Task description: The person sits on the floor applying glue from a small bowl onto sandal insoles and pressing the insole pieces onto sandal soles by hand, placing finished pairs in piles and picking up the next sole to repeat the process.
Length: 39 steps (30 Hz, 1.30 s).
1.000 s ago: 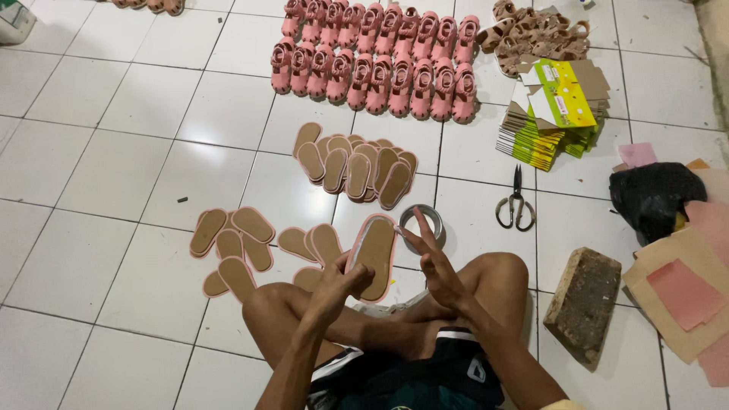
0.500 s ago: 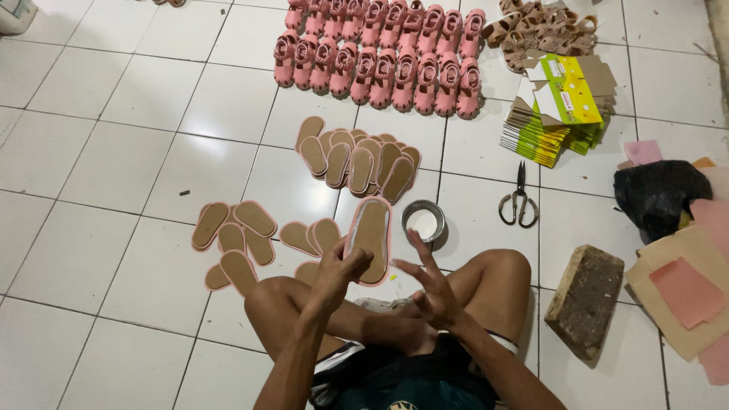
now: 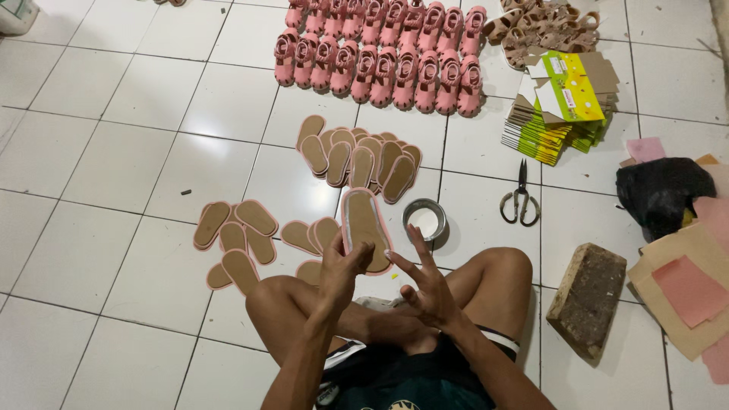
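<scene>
Insole point(image 3: 365, 228) stands upright over the floor in front of the crossed legs, pinched at its lower end by the left hand point(image 3: 342, 269). Right hand point(image 3: 425, 285) is spread and empty, just beside it — best to keep fingertips along the pink rim, the glue tin point(image 3: 424, 220) near on the tiles.

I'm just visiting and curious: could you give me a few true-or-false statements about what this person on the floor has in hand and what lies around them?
1. The left hand holds a sole upright. True.
2. The right hand grips the scissors. False: its fingers are spread and empty; the scissors lie on the tiles.
3. A small round tin sits beside the held sole. True.
4. The finished pink sandals lie in the person's lap. False: they stand in rows farther off.
</scene>
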Each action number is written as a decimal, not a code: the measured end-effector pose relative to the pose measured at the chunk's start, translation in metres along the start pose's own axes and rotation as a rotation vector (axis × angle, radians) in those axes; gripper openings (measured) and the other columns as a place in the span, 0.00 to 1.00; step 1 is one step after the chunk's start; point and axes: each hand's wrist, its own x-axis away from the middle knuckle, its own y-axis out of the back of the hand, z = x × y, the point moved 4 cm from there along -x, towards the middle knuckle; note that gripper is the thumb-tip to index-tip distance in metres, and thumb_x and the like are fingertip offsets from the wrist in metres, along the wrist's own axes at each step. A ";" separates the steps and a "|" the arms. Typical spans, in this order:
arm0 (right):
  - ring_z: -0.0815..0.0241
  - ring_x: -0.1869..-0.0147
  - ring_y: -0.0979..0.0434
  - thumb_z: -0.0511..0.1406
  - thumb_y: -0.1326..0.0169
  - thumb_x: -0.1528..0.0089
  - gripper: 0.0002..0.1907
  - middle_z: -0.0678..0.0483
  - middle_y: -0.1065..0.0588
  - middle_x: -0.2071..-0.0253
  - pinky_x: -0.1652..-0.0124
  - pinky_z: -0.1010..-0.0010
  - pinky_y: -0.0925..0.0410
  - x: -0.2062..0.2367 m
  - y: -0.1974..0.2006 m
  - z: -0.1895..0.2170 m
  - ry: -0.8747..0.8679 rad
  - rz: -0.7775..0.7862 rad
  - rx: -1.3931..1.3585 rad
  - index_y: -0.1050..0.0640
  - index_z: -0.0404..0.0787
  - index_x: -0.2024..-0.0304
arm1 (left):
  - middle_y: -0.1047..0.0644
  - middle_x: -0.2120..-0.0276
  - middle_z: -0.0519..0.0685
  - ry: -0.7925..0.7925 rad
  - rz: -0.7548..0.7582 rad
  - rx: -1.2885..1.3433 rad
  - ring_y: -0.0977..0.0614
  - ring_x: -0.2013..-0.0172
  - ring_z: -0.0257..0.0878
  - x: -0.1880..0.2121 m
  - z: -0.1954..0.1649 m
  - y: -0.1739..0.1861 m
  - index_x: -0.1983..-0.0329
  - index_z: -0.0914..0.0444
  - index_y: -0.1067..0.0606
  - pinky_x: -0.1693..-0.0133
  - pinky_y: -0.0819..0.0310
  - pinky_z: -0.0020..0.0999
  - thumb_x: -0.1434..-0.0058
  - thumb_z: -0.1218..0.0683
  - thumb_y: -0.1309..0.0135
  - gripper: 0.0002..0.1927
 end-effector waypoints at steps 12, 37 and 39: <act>0.49 0.34 0.27 0.43 0.43 0.34 0.46 0.38 0.29 0.37 0.36 0.57 0.34 -0.015 -0.029 -0.035 -0.352 -0.198 -0.563 0.54 0.39 0.24 | 0.21 0.60 0.49 -0.150 -0.149 0.210 0.21 0.63 0.34 0.001 0.038 -0.008 0.50 0.74 0.27 0.61 0.25 0.30 0.33 0.60 0.43 0.13; 0.51 0.54 0.26 0.41 0.44 0.37 0.28 0.48 0.30 0.47 0.51 0.56 0.32 -0.039 0.033 0.015 0.123 0.126 0.415 0.29 0.55 0.33 | 0.15 0.58 0.56 0.075 0.402 -0.931 0.12 0.57 0.44 -0.011 -0.061 -0.009 0.40 0.58 0.22 0.58 0.16 0.37 0.45 0.47 0.38 0.28; 0.51 0.55 0.26 0.41 0.46 0.36 0.28 0.47 0.30 0.47 0.50 0.55 0.32 -0.040 0.033 0.014 0.126 0.110 0.437 0.29 0.54 0.32 | 0.15 0.58 0.55 0.089 0.390 -0.898 0.12 0.58 0.43 -0.010 -0.061 -0.008 0.41 0.58 0.23 0.59 0.17 0.37 0.45 0.48 0.38 0.28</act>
